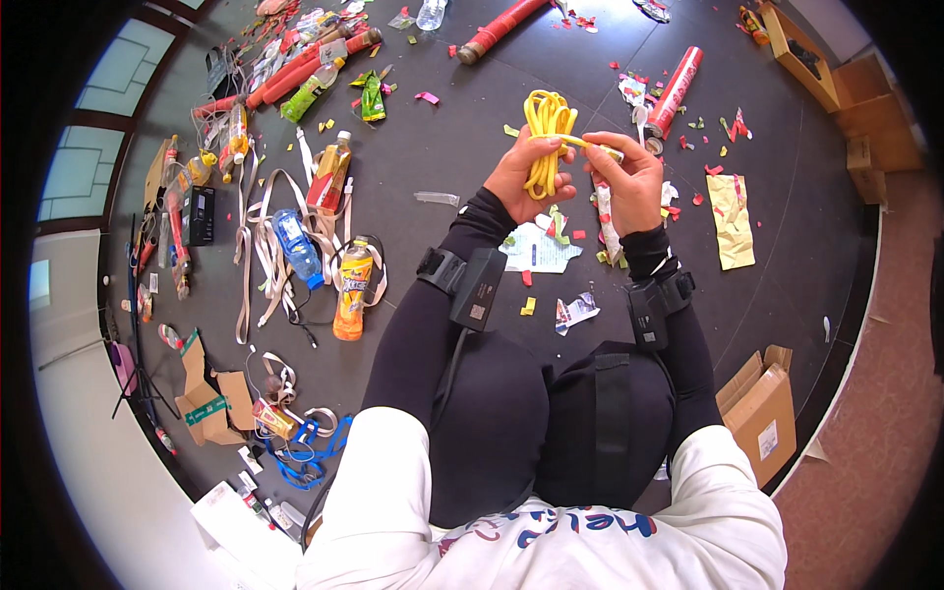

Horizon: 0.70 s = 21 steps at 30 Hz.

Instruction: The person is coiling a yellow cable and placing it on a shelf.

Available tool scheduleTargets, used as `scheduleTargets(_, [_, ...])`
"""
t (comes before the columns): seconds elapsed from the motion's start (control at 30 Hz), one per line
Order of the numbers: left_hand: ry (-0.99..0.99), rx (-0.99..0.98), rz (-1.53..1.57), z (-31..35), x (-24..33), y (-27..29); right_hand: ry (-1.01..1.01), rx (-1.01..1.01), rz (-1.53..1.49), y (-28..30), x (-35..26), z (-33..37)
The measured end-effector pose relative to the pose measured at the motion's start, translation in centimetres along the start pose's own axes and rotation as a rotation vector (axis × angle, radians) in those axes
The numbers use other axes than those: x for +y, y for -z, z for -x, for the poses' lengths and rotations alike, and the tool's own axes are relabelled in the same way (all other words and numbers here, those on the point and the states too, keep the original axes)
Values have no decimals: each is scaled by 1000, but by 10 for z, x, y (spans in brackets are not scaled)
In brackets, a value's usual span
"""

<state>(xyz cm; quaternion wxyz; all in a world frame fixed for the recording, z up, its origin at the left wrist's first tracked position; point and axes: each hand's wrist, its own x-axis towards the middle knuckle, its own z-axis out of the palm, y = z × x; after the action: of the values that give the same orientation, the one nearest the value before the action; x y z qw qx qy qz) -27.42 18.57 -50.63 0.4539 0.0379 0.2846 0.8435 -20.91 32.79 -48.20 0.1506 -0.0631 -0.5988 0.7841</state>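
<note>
A coiled yellow cable (543, 182) is gathered in loops in my left hand (513, 175), whose fingers and thumb close around the middle of the bundle. One strand crosses the loops toward the right. My right hand (634, 187) pinches that end of the cable between thumb and fingers; a small pale tip shows there, too small to make out. Both hands are held up side by side, a little apart, over the dark floor. Below them lie a torn white sheet of paper (539, 253) and a red and white wrapper (607, 221).
On the left, tangled pale straps (248, 246) surround an orange drink bottle (353, 295) and a blue bottle (295, 246). A red tube (677, 93) and crumpled yellow paper (730, 221) lie to the right. Cardboard boxes (762, 418) stand near the right edge. Confetti scraps are scattered about.
</note>
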Motion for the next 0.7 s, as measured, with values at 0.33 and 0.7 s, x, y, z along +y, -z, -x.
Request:
scheduleTargets(0.33, [-71, 15, 120, 1, 0, -13, -19, 7, -352, -8, -1, 1])
scheduleTargets(0.7, [119, -3, 152, -7, 1, -4, 196, 155, 556, -2, -9, -4])
